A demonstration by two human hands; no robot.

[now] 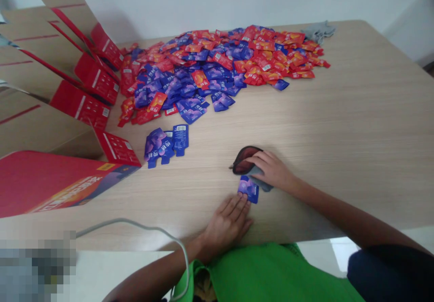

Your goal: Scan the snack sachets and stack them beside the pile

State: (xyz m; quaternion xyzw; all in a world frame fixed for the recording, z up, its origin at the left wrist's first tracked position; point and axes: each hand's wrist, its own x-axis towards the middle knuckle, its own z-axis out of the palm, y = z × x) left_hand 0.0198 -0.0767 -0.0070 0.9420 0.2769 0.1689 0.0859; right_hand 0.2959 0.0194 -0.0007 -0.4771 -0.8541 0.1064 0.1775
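Note:
My left hand [231, 220] lies with its fingers stretched out, the tips resting on the lower left edge of a purple sachet [247, 189] flat on the table. Just above that sachet, my right hand [271, 170] has bent fingers reaching into a small dark pouch [244, 159] with a black oval rim and reddish inside. Grey-blue fabric [265, 186] shows under the palm and overlaps the sachet's top; I cannot tell whether it belongs to the pouch or is a separate cloth. My right thumb is hidden. Several purple sachets [166, 143] lie together, further left.
A large heap of red and purple sachets [210, 67] spreads along the back of the table [339, 134]. Open red cartons [68, 180] stand in a row at the left. A grey cloth [318, 31] lies at the heap's right end. A pale cable [142, 225] curves across the near left.

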